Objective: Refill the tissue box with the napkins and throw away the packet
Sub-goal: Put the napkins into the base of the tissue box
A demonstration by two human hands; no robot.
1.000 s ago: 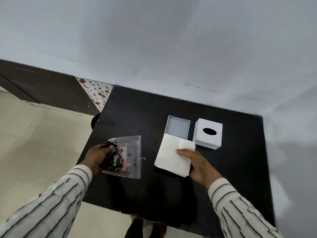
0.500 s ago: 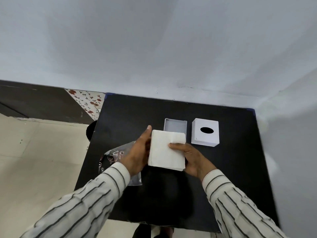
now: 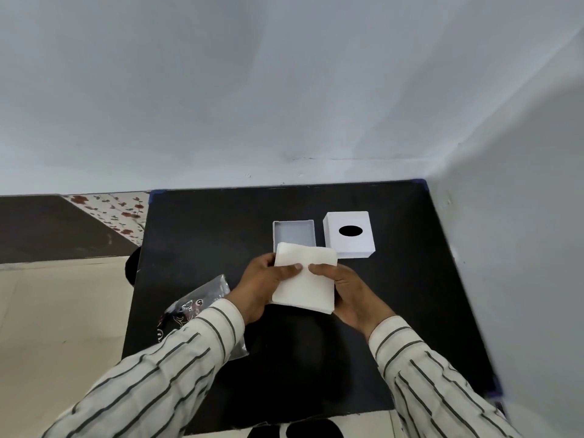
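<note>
both hands (image 3: 265, 286) (image 3: 350, 292) gripping the napkins (image 3: 308, 279), fingers (image 3: 286, 269) clamped. square the stack before lowering it flat into the open box (image 3: 294, 233).

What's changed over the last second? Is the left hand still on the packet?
No. The left hand let go of the packet, which now lies on the table by the left sleeve, and moved right to grip the napkins. Both hands now hold the stack, lifted toward the open box base. The right hand kept its hold. Base and lid stayed put.
</note>
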